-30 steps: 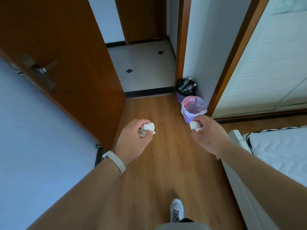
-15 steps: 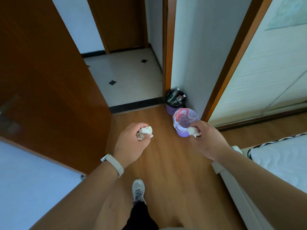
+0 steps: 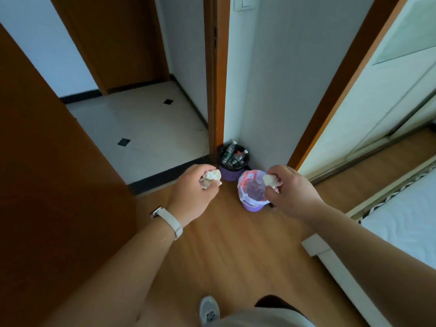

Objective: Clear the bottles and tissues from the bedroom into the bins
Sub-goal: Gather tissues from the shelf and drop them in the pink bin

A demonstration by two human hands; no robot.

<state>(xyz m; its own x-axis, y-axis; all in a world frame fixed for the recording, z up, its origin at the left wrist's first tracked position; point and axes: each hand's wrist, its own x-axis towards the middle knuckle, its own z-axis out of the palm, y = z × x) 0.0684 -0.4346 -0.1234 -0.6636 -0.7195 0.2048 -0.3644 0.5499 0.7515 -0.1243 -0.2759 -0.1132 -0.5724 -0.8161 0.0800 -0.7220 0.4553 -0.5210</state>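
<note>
Pinching a tissue [image 3: 270, 180], right grip [image 3: 290, 188] hangs near lined bin [image 3: 243, 198].

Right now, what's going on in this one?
A person stands facing two small bins in the corner beside the door frame. The left hand grips a crumpled tissue, and the right hand grips a second crumpled tissue, which shows right over the bag-lined purple bin. Behind it, the black-lined purple bin is full of plastic bottles. Neither tissue has been dropped yet.
</note>
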